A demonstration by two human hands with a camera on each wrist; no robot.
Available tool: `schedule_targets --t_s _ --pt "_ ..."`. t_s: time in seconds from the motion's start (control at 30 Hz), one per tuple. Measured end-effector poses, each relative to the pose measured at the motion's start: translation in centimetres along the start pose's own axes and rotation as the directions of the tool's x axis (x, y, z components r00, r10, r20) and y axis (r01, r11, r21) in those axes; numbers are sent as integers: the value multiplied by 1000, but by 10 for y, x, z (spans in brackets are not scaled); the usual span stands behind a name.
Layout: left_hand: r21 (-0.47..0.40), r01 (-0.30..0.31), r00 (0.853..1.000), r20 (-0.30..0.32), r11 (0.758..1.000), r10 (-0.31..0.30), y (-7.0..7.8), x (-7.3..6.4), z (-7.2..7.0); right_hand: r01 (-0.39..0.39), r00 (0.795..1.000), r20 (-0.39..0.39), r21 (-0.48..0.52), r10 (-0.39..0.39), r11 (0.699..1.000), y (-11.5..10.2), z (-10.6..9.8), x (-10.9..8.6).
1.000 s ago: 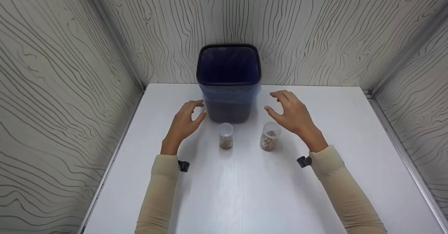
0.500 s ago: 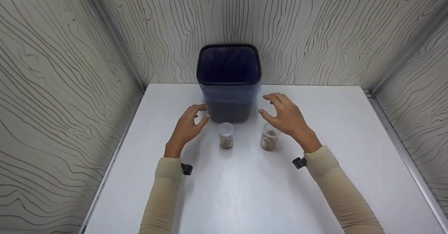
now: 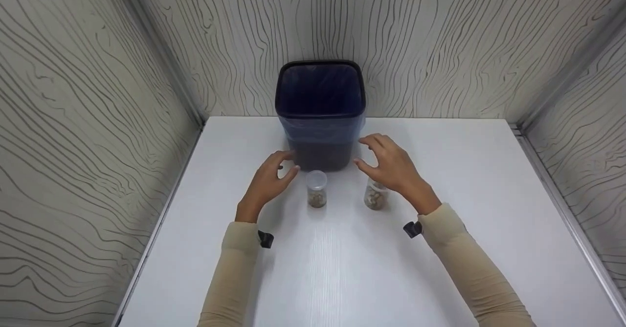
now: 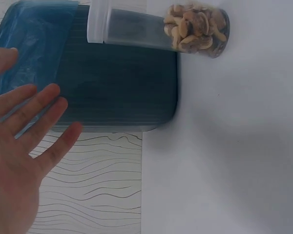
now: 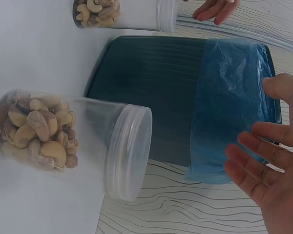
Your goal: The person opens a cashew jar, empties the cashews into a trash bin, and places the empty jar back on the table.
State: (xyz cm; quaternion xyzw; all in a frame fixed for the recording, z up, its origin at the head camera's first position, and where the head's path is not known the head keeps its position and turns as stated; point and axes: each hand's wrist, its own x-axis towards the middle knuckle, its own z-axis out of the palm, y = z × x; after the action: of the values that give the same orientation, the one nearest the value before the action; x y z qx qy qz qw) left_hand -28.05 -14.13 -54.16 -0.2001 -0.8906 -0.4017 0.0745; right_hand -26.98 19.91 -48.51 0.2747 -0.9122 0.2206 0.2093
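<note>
A clear plastic jar of cashews with a whitish lid stands upright in front of a dark trash bin. To its right is a second, similar lidded jar of cashews; in the head view the right hand partly covers its top. My left hand hovers left of the first jar, thumb and fingers spread, touching nothing I can make out. Above the second jar, my right hand holds nothing, its fingers apart and relaxed. Both jars are partly filled with nuts.
A blue plastic bag lines the bin and folds over its rim. The white table meets wood-patterned walls at the back and sides. Metal strips run along the table's left and right edges.
Both hands have moved inward, toward each other and the bin, and slightly nearer to the person. The right hand now covers more of the right jar's lid. The jars and bin stay put.
</note>
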Motion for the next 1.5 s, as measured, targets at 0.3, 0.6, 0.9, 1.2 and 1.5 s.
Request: schedule_targets --t_s 0.3,0.6,0.9,1.2,1.5 --pt "9 3 1000 11 1000 -4 -2 -3 9 7 1000 17 14 -8 1000 -3 9 0" --pt "-12 29 999 37 1000 -29 -5 -7 15 34 999 31 7 -35 999 -7 17 0" --pt "-31 51 997 62 998 -49 -8 -9 22 65 998 11 20 -66 998 -12 23 1" --pt "-54 83 992 101 995 -78 -10 -13 27 70 997 14 18 -70 997 -14 31 2" --pt "-79 79 989 130 994 -68 -15 -17 34 58 998 34 28 -59 998 -19 38 1"
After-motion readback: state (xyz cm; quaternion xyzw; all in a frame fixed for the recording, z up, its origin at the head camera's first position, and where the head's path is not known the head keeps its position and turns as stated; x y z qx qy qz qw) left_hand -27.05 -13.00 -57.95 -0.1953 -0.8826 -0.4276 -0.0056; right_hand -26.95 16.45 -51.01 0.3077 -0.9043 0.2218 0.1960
